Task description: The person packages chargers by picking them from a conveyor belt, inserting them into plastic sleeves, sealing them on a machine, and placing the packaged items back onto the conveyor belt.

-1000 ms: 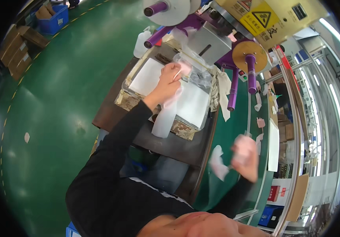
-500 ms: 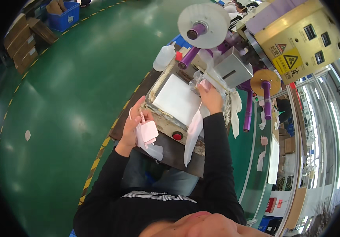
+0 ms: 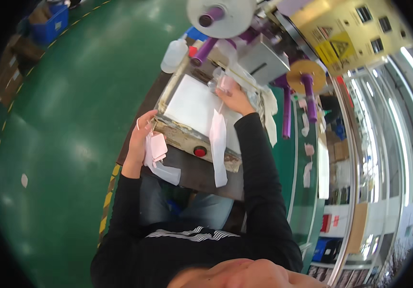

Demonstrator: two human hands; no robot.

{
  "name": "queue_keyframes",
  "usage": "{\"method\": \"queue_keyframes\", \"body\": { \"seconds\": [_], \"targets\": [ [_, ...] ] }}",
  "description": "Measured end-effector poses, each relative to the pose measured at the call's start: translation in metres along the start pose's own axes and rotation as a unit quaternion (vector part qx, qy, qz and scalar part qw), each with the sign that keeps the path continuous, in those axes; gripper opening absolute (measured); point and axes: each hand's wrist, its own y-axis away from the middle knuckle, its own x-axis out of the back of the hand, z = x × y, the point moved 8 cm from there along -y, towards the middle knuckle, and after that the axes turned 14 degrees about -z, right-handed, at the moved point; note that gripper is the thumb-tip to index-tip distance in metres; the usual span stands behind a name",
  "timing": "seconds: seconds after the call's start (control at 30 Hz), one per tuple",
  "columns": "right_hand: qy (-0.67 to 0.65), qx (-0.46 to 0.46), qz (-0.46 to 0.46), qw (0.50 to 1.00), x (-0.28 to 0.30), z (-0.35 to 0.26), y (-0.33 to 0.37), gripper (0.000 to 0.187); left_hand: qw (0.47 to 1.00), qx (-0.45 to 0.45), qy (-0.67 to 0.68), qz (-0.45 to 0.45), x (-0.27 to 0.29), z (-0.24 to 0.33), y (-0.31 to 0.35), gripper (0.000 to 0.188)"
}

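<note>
My left hand is closed around a pink power adapter at the near left corner of the machine bed. A loop of pale cord crosses its fingers, and a translucent white sleeve dangles below. My right hand grips another pink power adapter over the far right of the bed, beside the clear plastic film. A thin pale cable runs down from it into a long translucent white sleeve, which hangs past the bed's front edge. My right fingertips are partly hidden.
A white sheet covers the bed, with a red button on its front. Beyond stand a white bottle, a film reel, a silver metal box and a yellow control box. Pink adapters lie along a green belt at right.
The view has shifted, so the scene sits farther left and higher. The adapter in my left hand has turned, its prongs less visible. My right hand still holds its adapter by the film.
</note>
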Motion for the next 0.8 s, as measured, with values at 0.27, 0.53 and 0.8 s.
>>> {"method": "queue_keyframes", "body": {
  "seconds": [0.27,0.53,0.8],
  "targets": [
    [-0.517,-0.027,0.332,0.789,-0.076,0.106,0.228,0.065,0.997,0.001,-0.072,-0.003,0.002,-0.018,-0.012,0.062],
    [-0.182,0.083,0.023,0.98,-0.035,-0.055,0.323,0.101,0.993,-0.111,-0.033,0.008,-0.045,0.039,0.044,0.061],
    [-0.673,0.202,-0.023,0.711,-0.039,-0.071,0.332,0.085,0.774,-0.13,-0.421,-0.455,-0.313,0.02,0.067,0.076]
  ]
}}
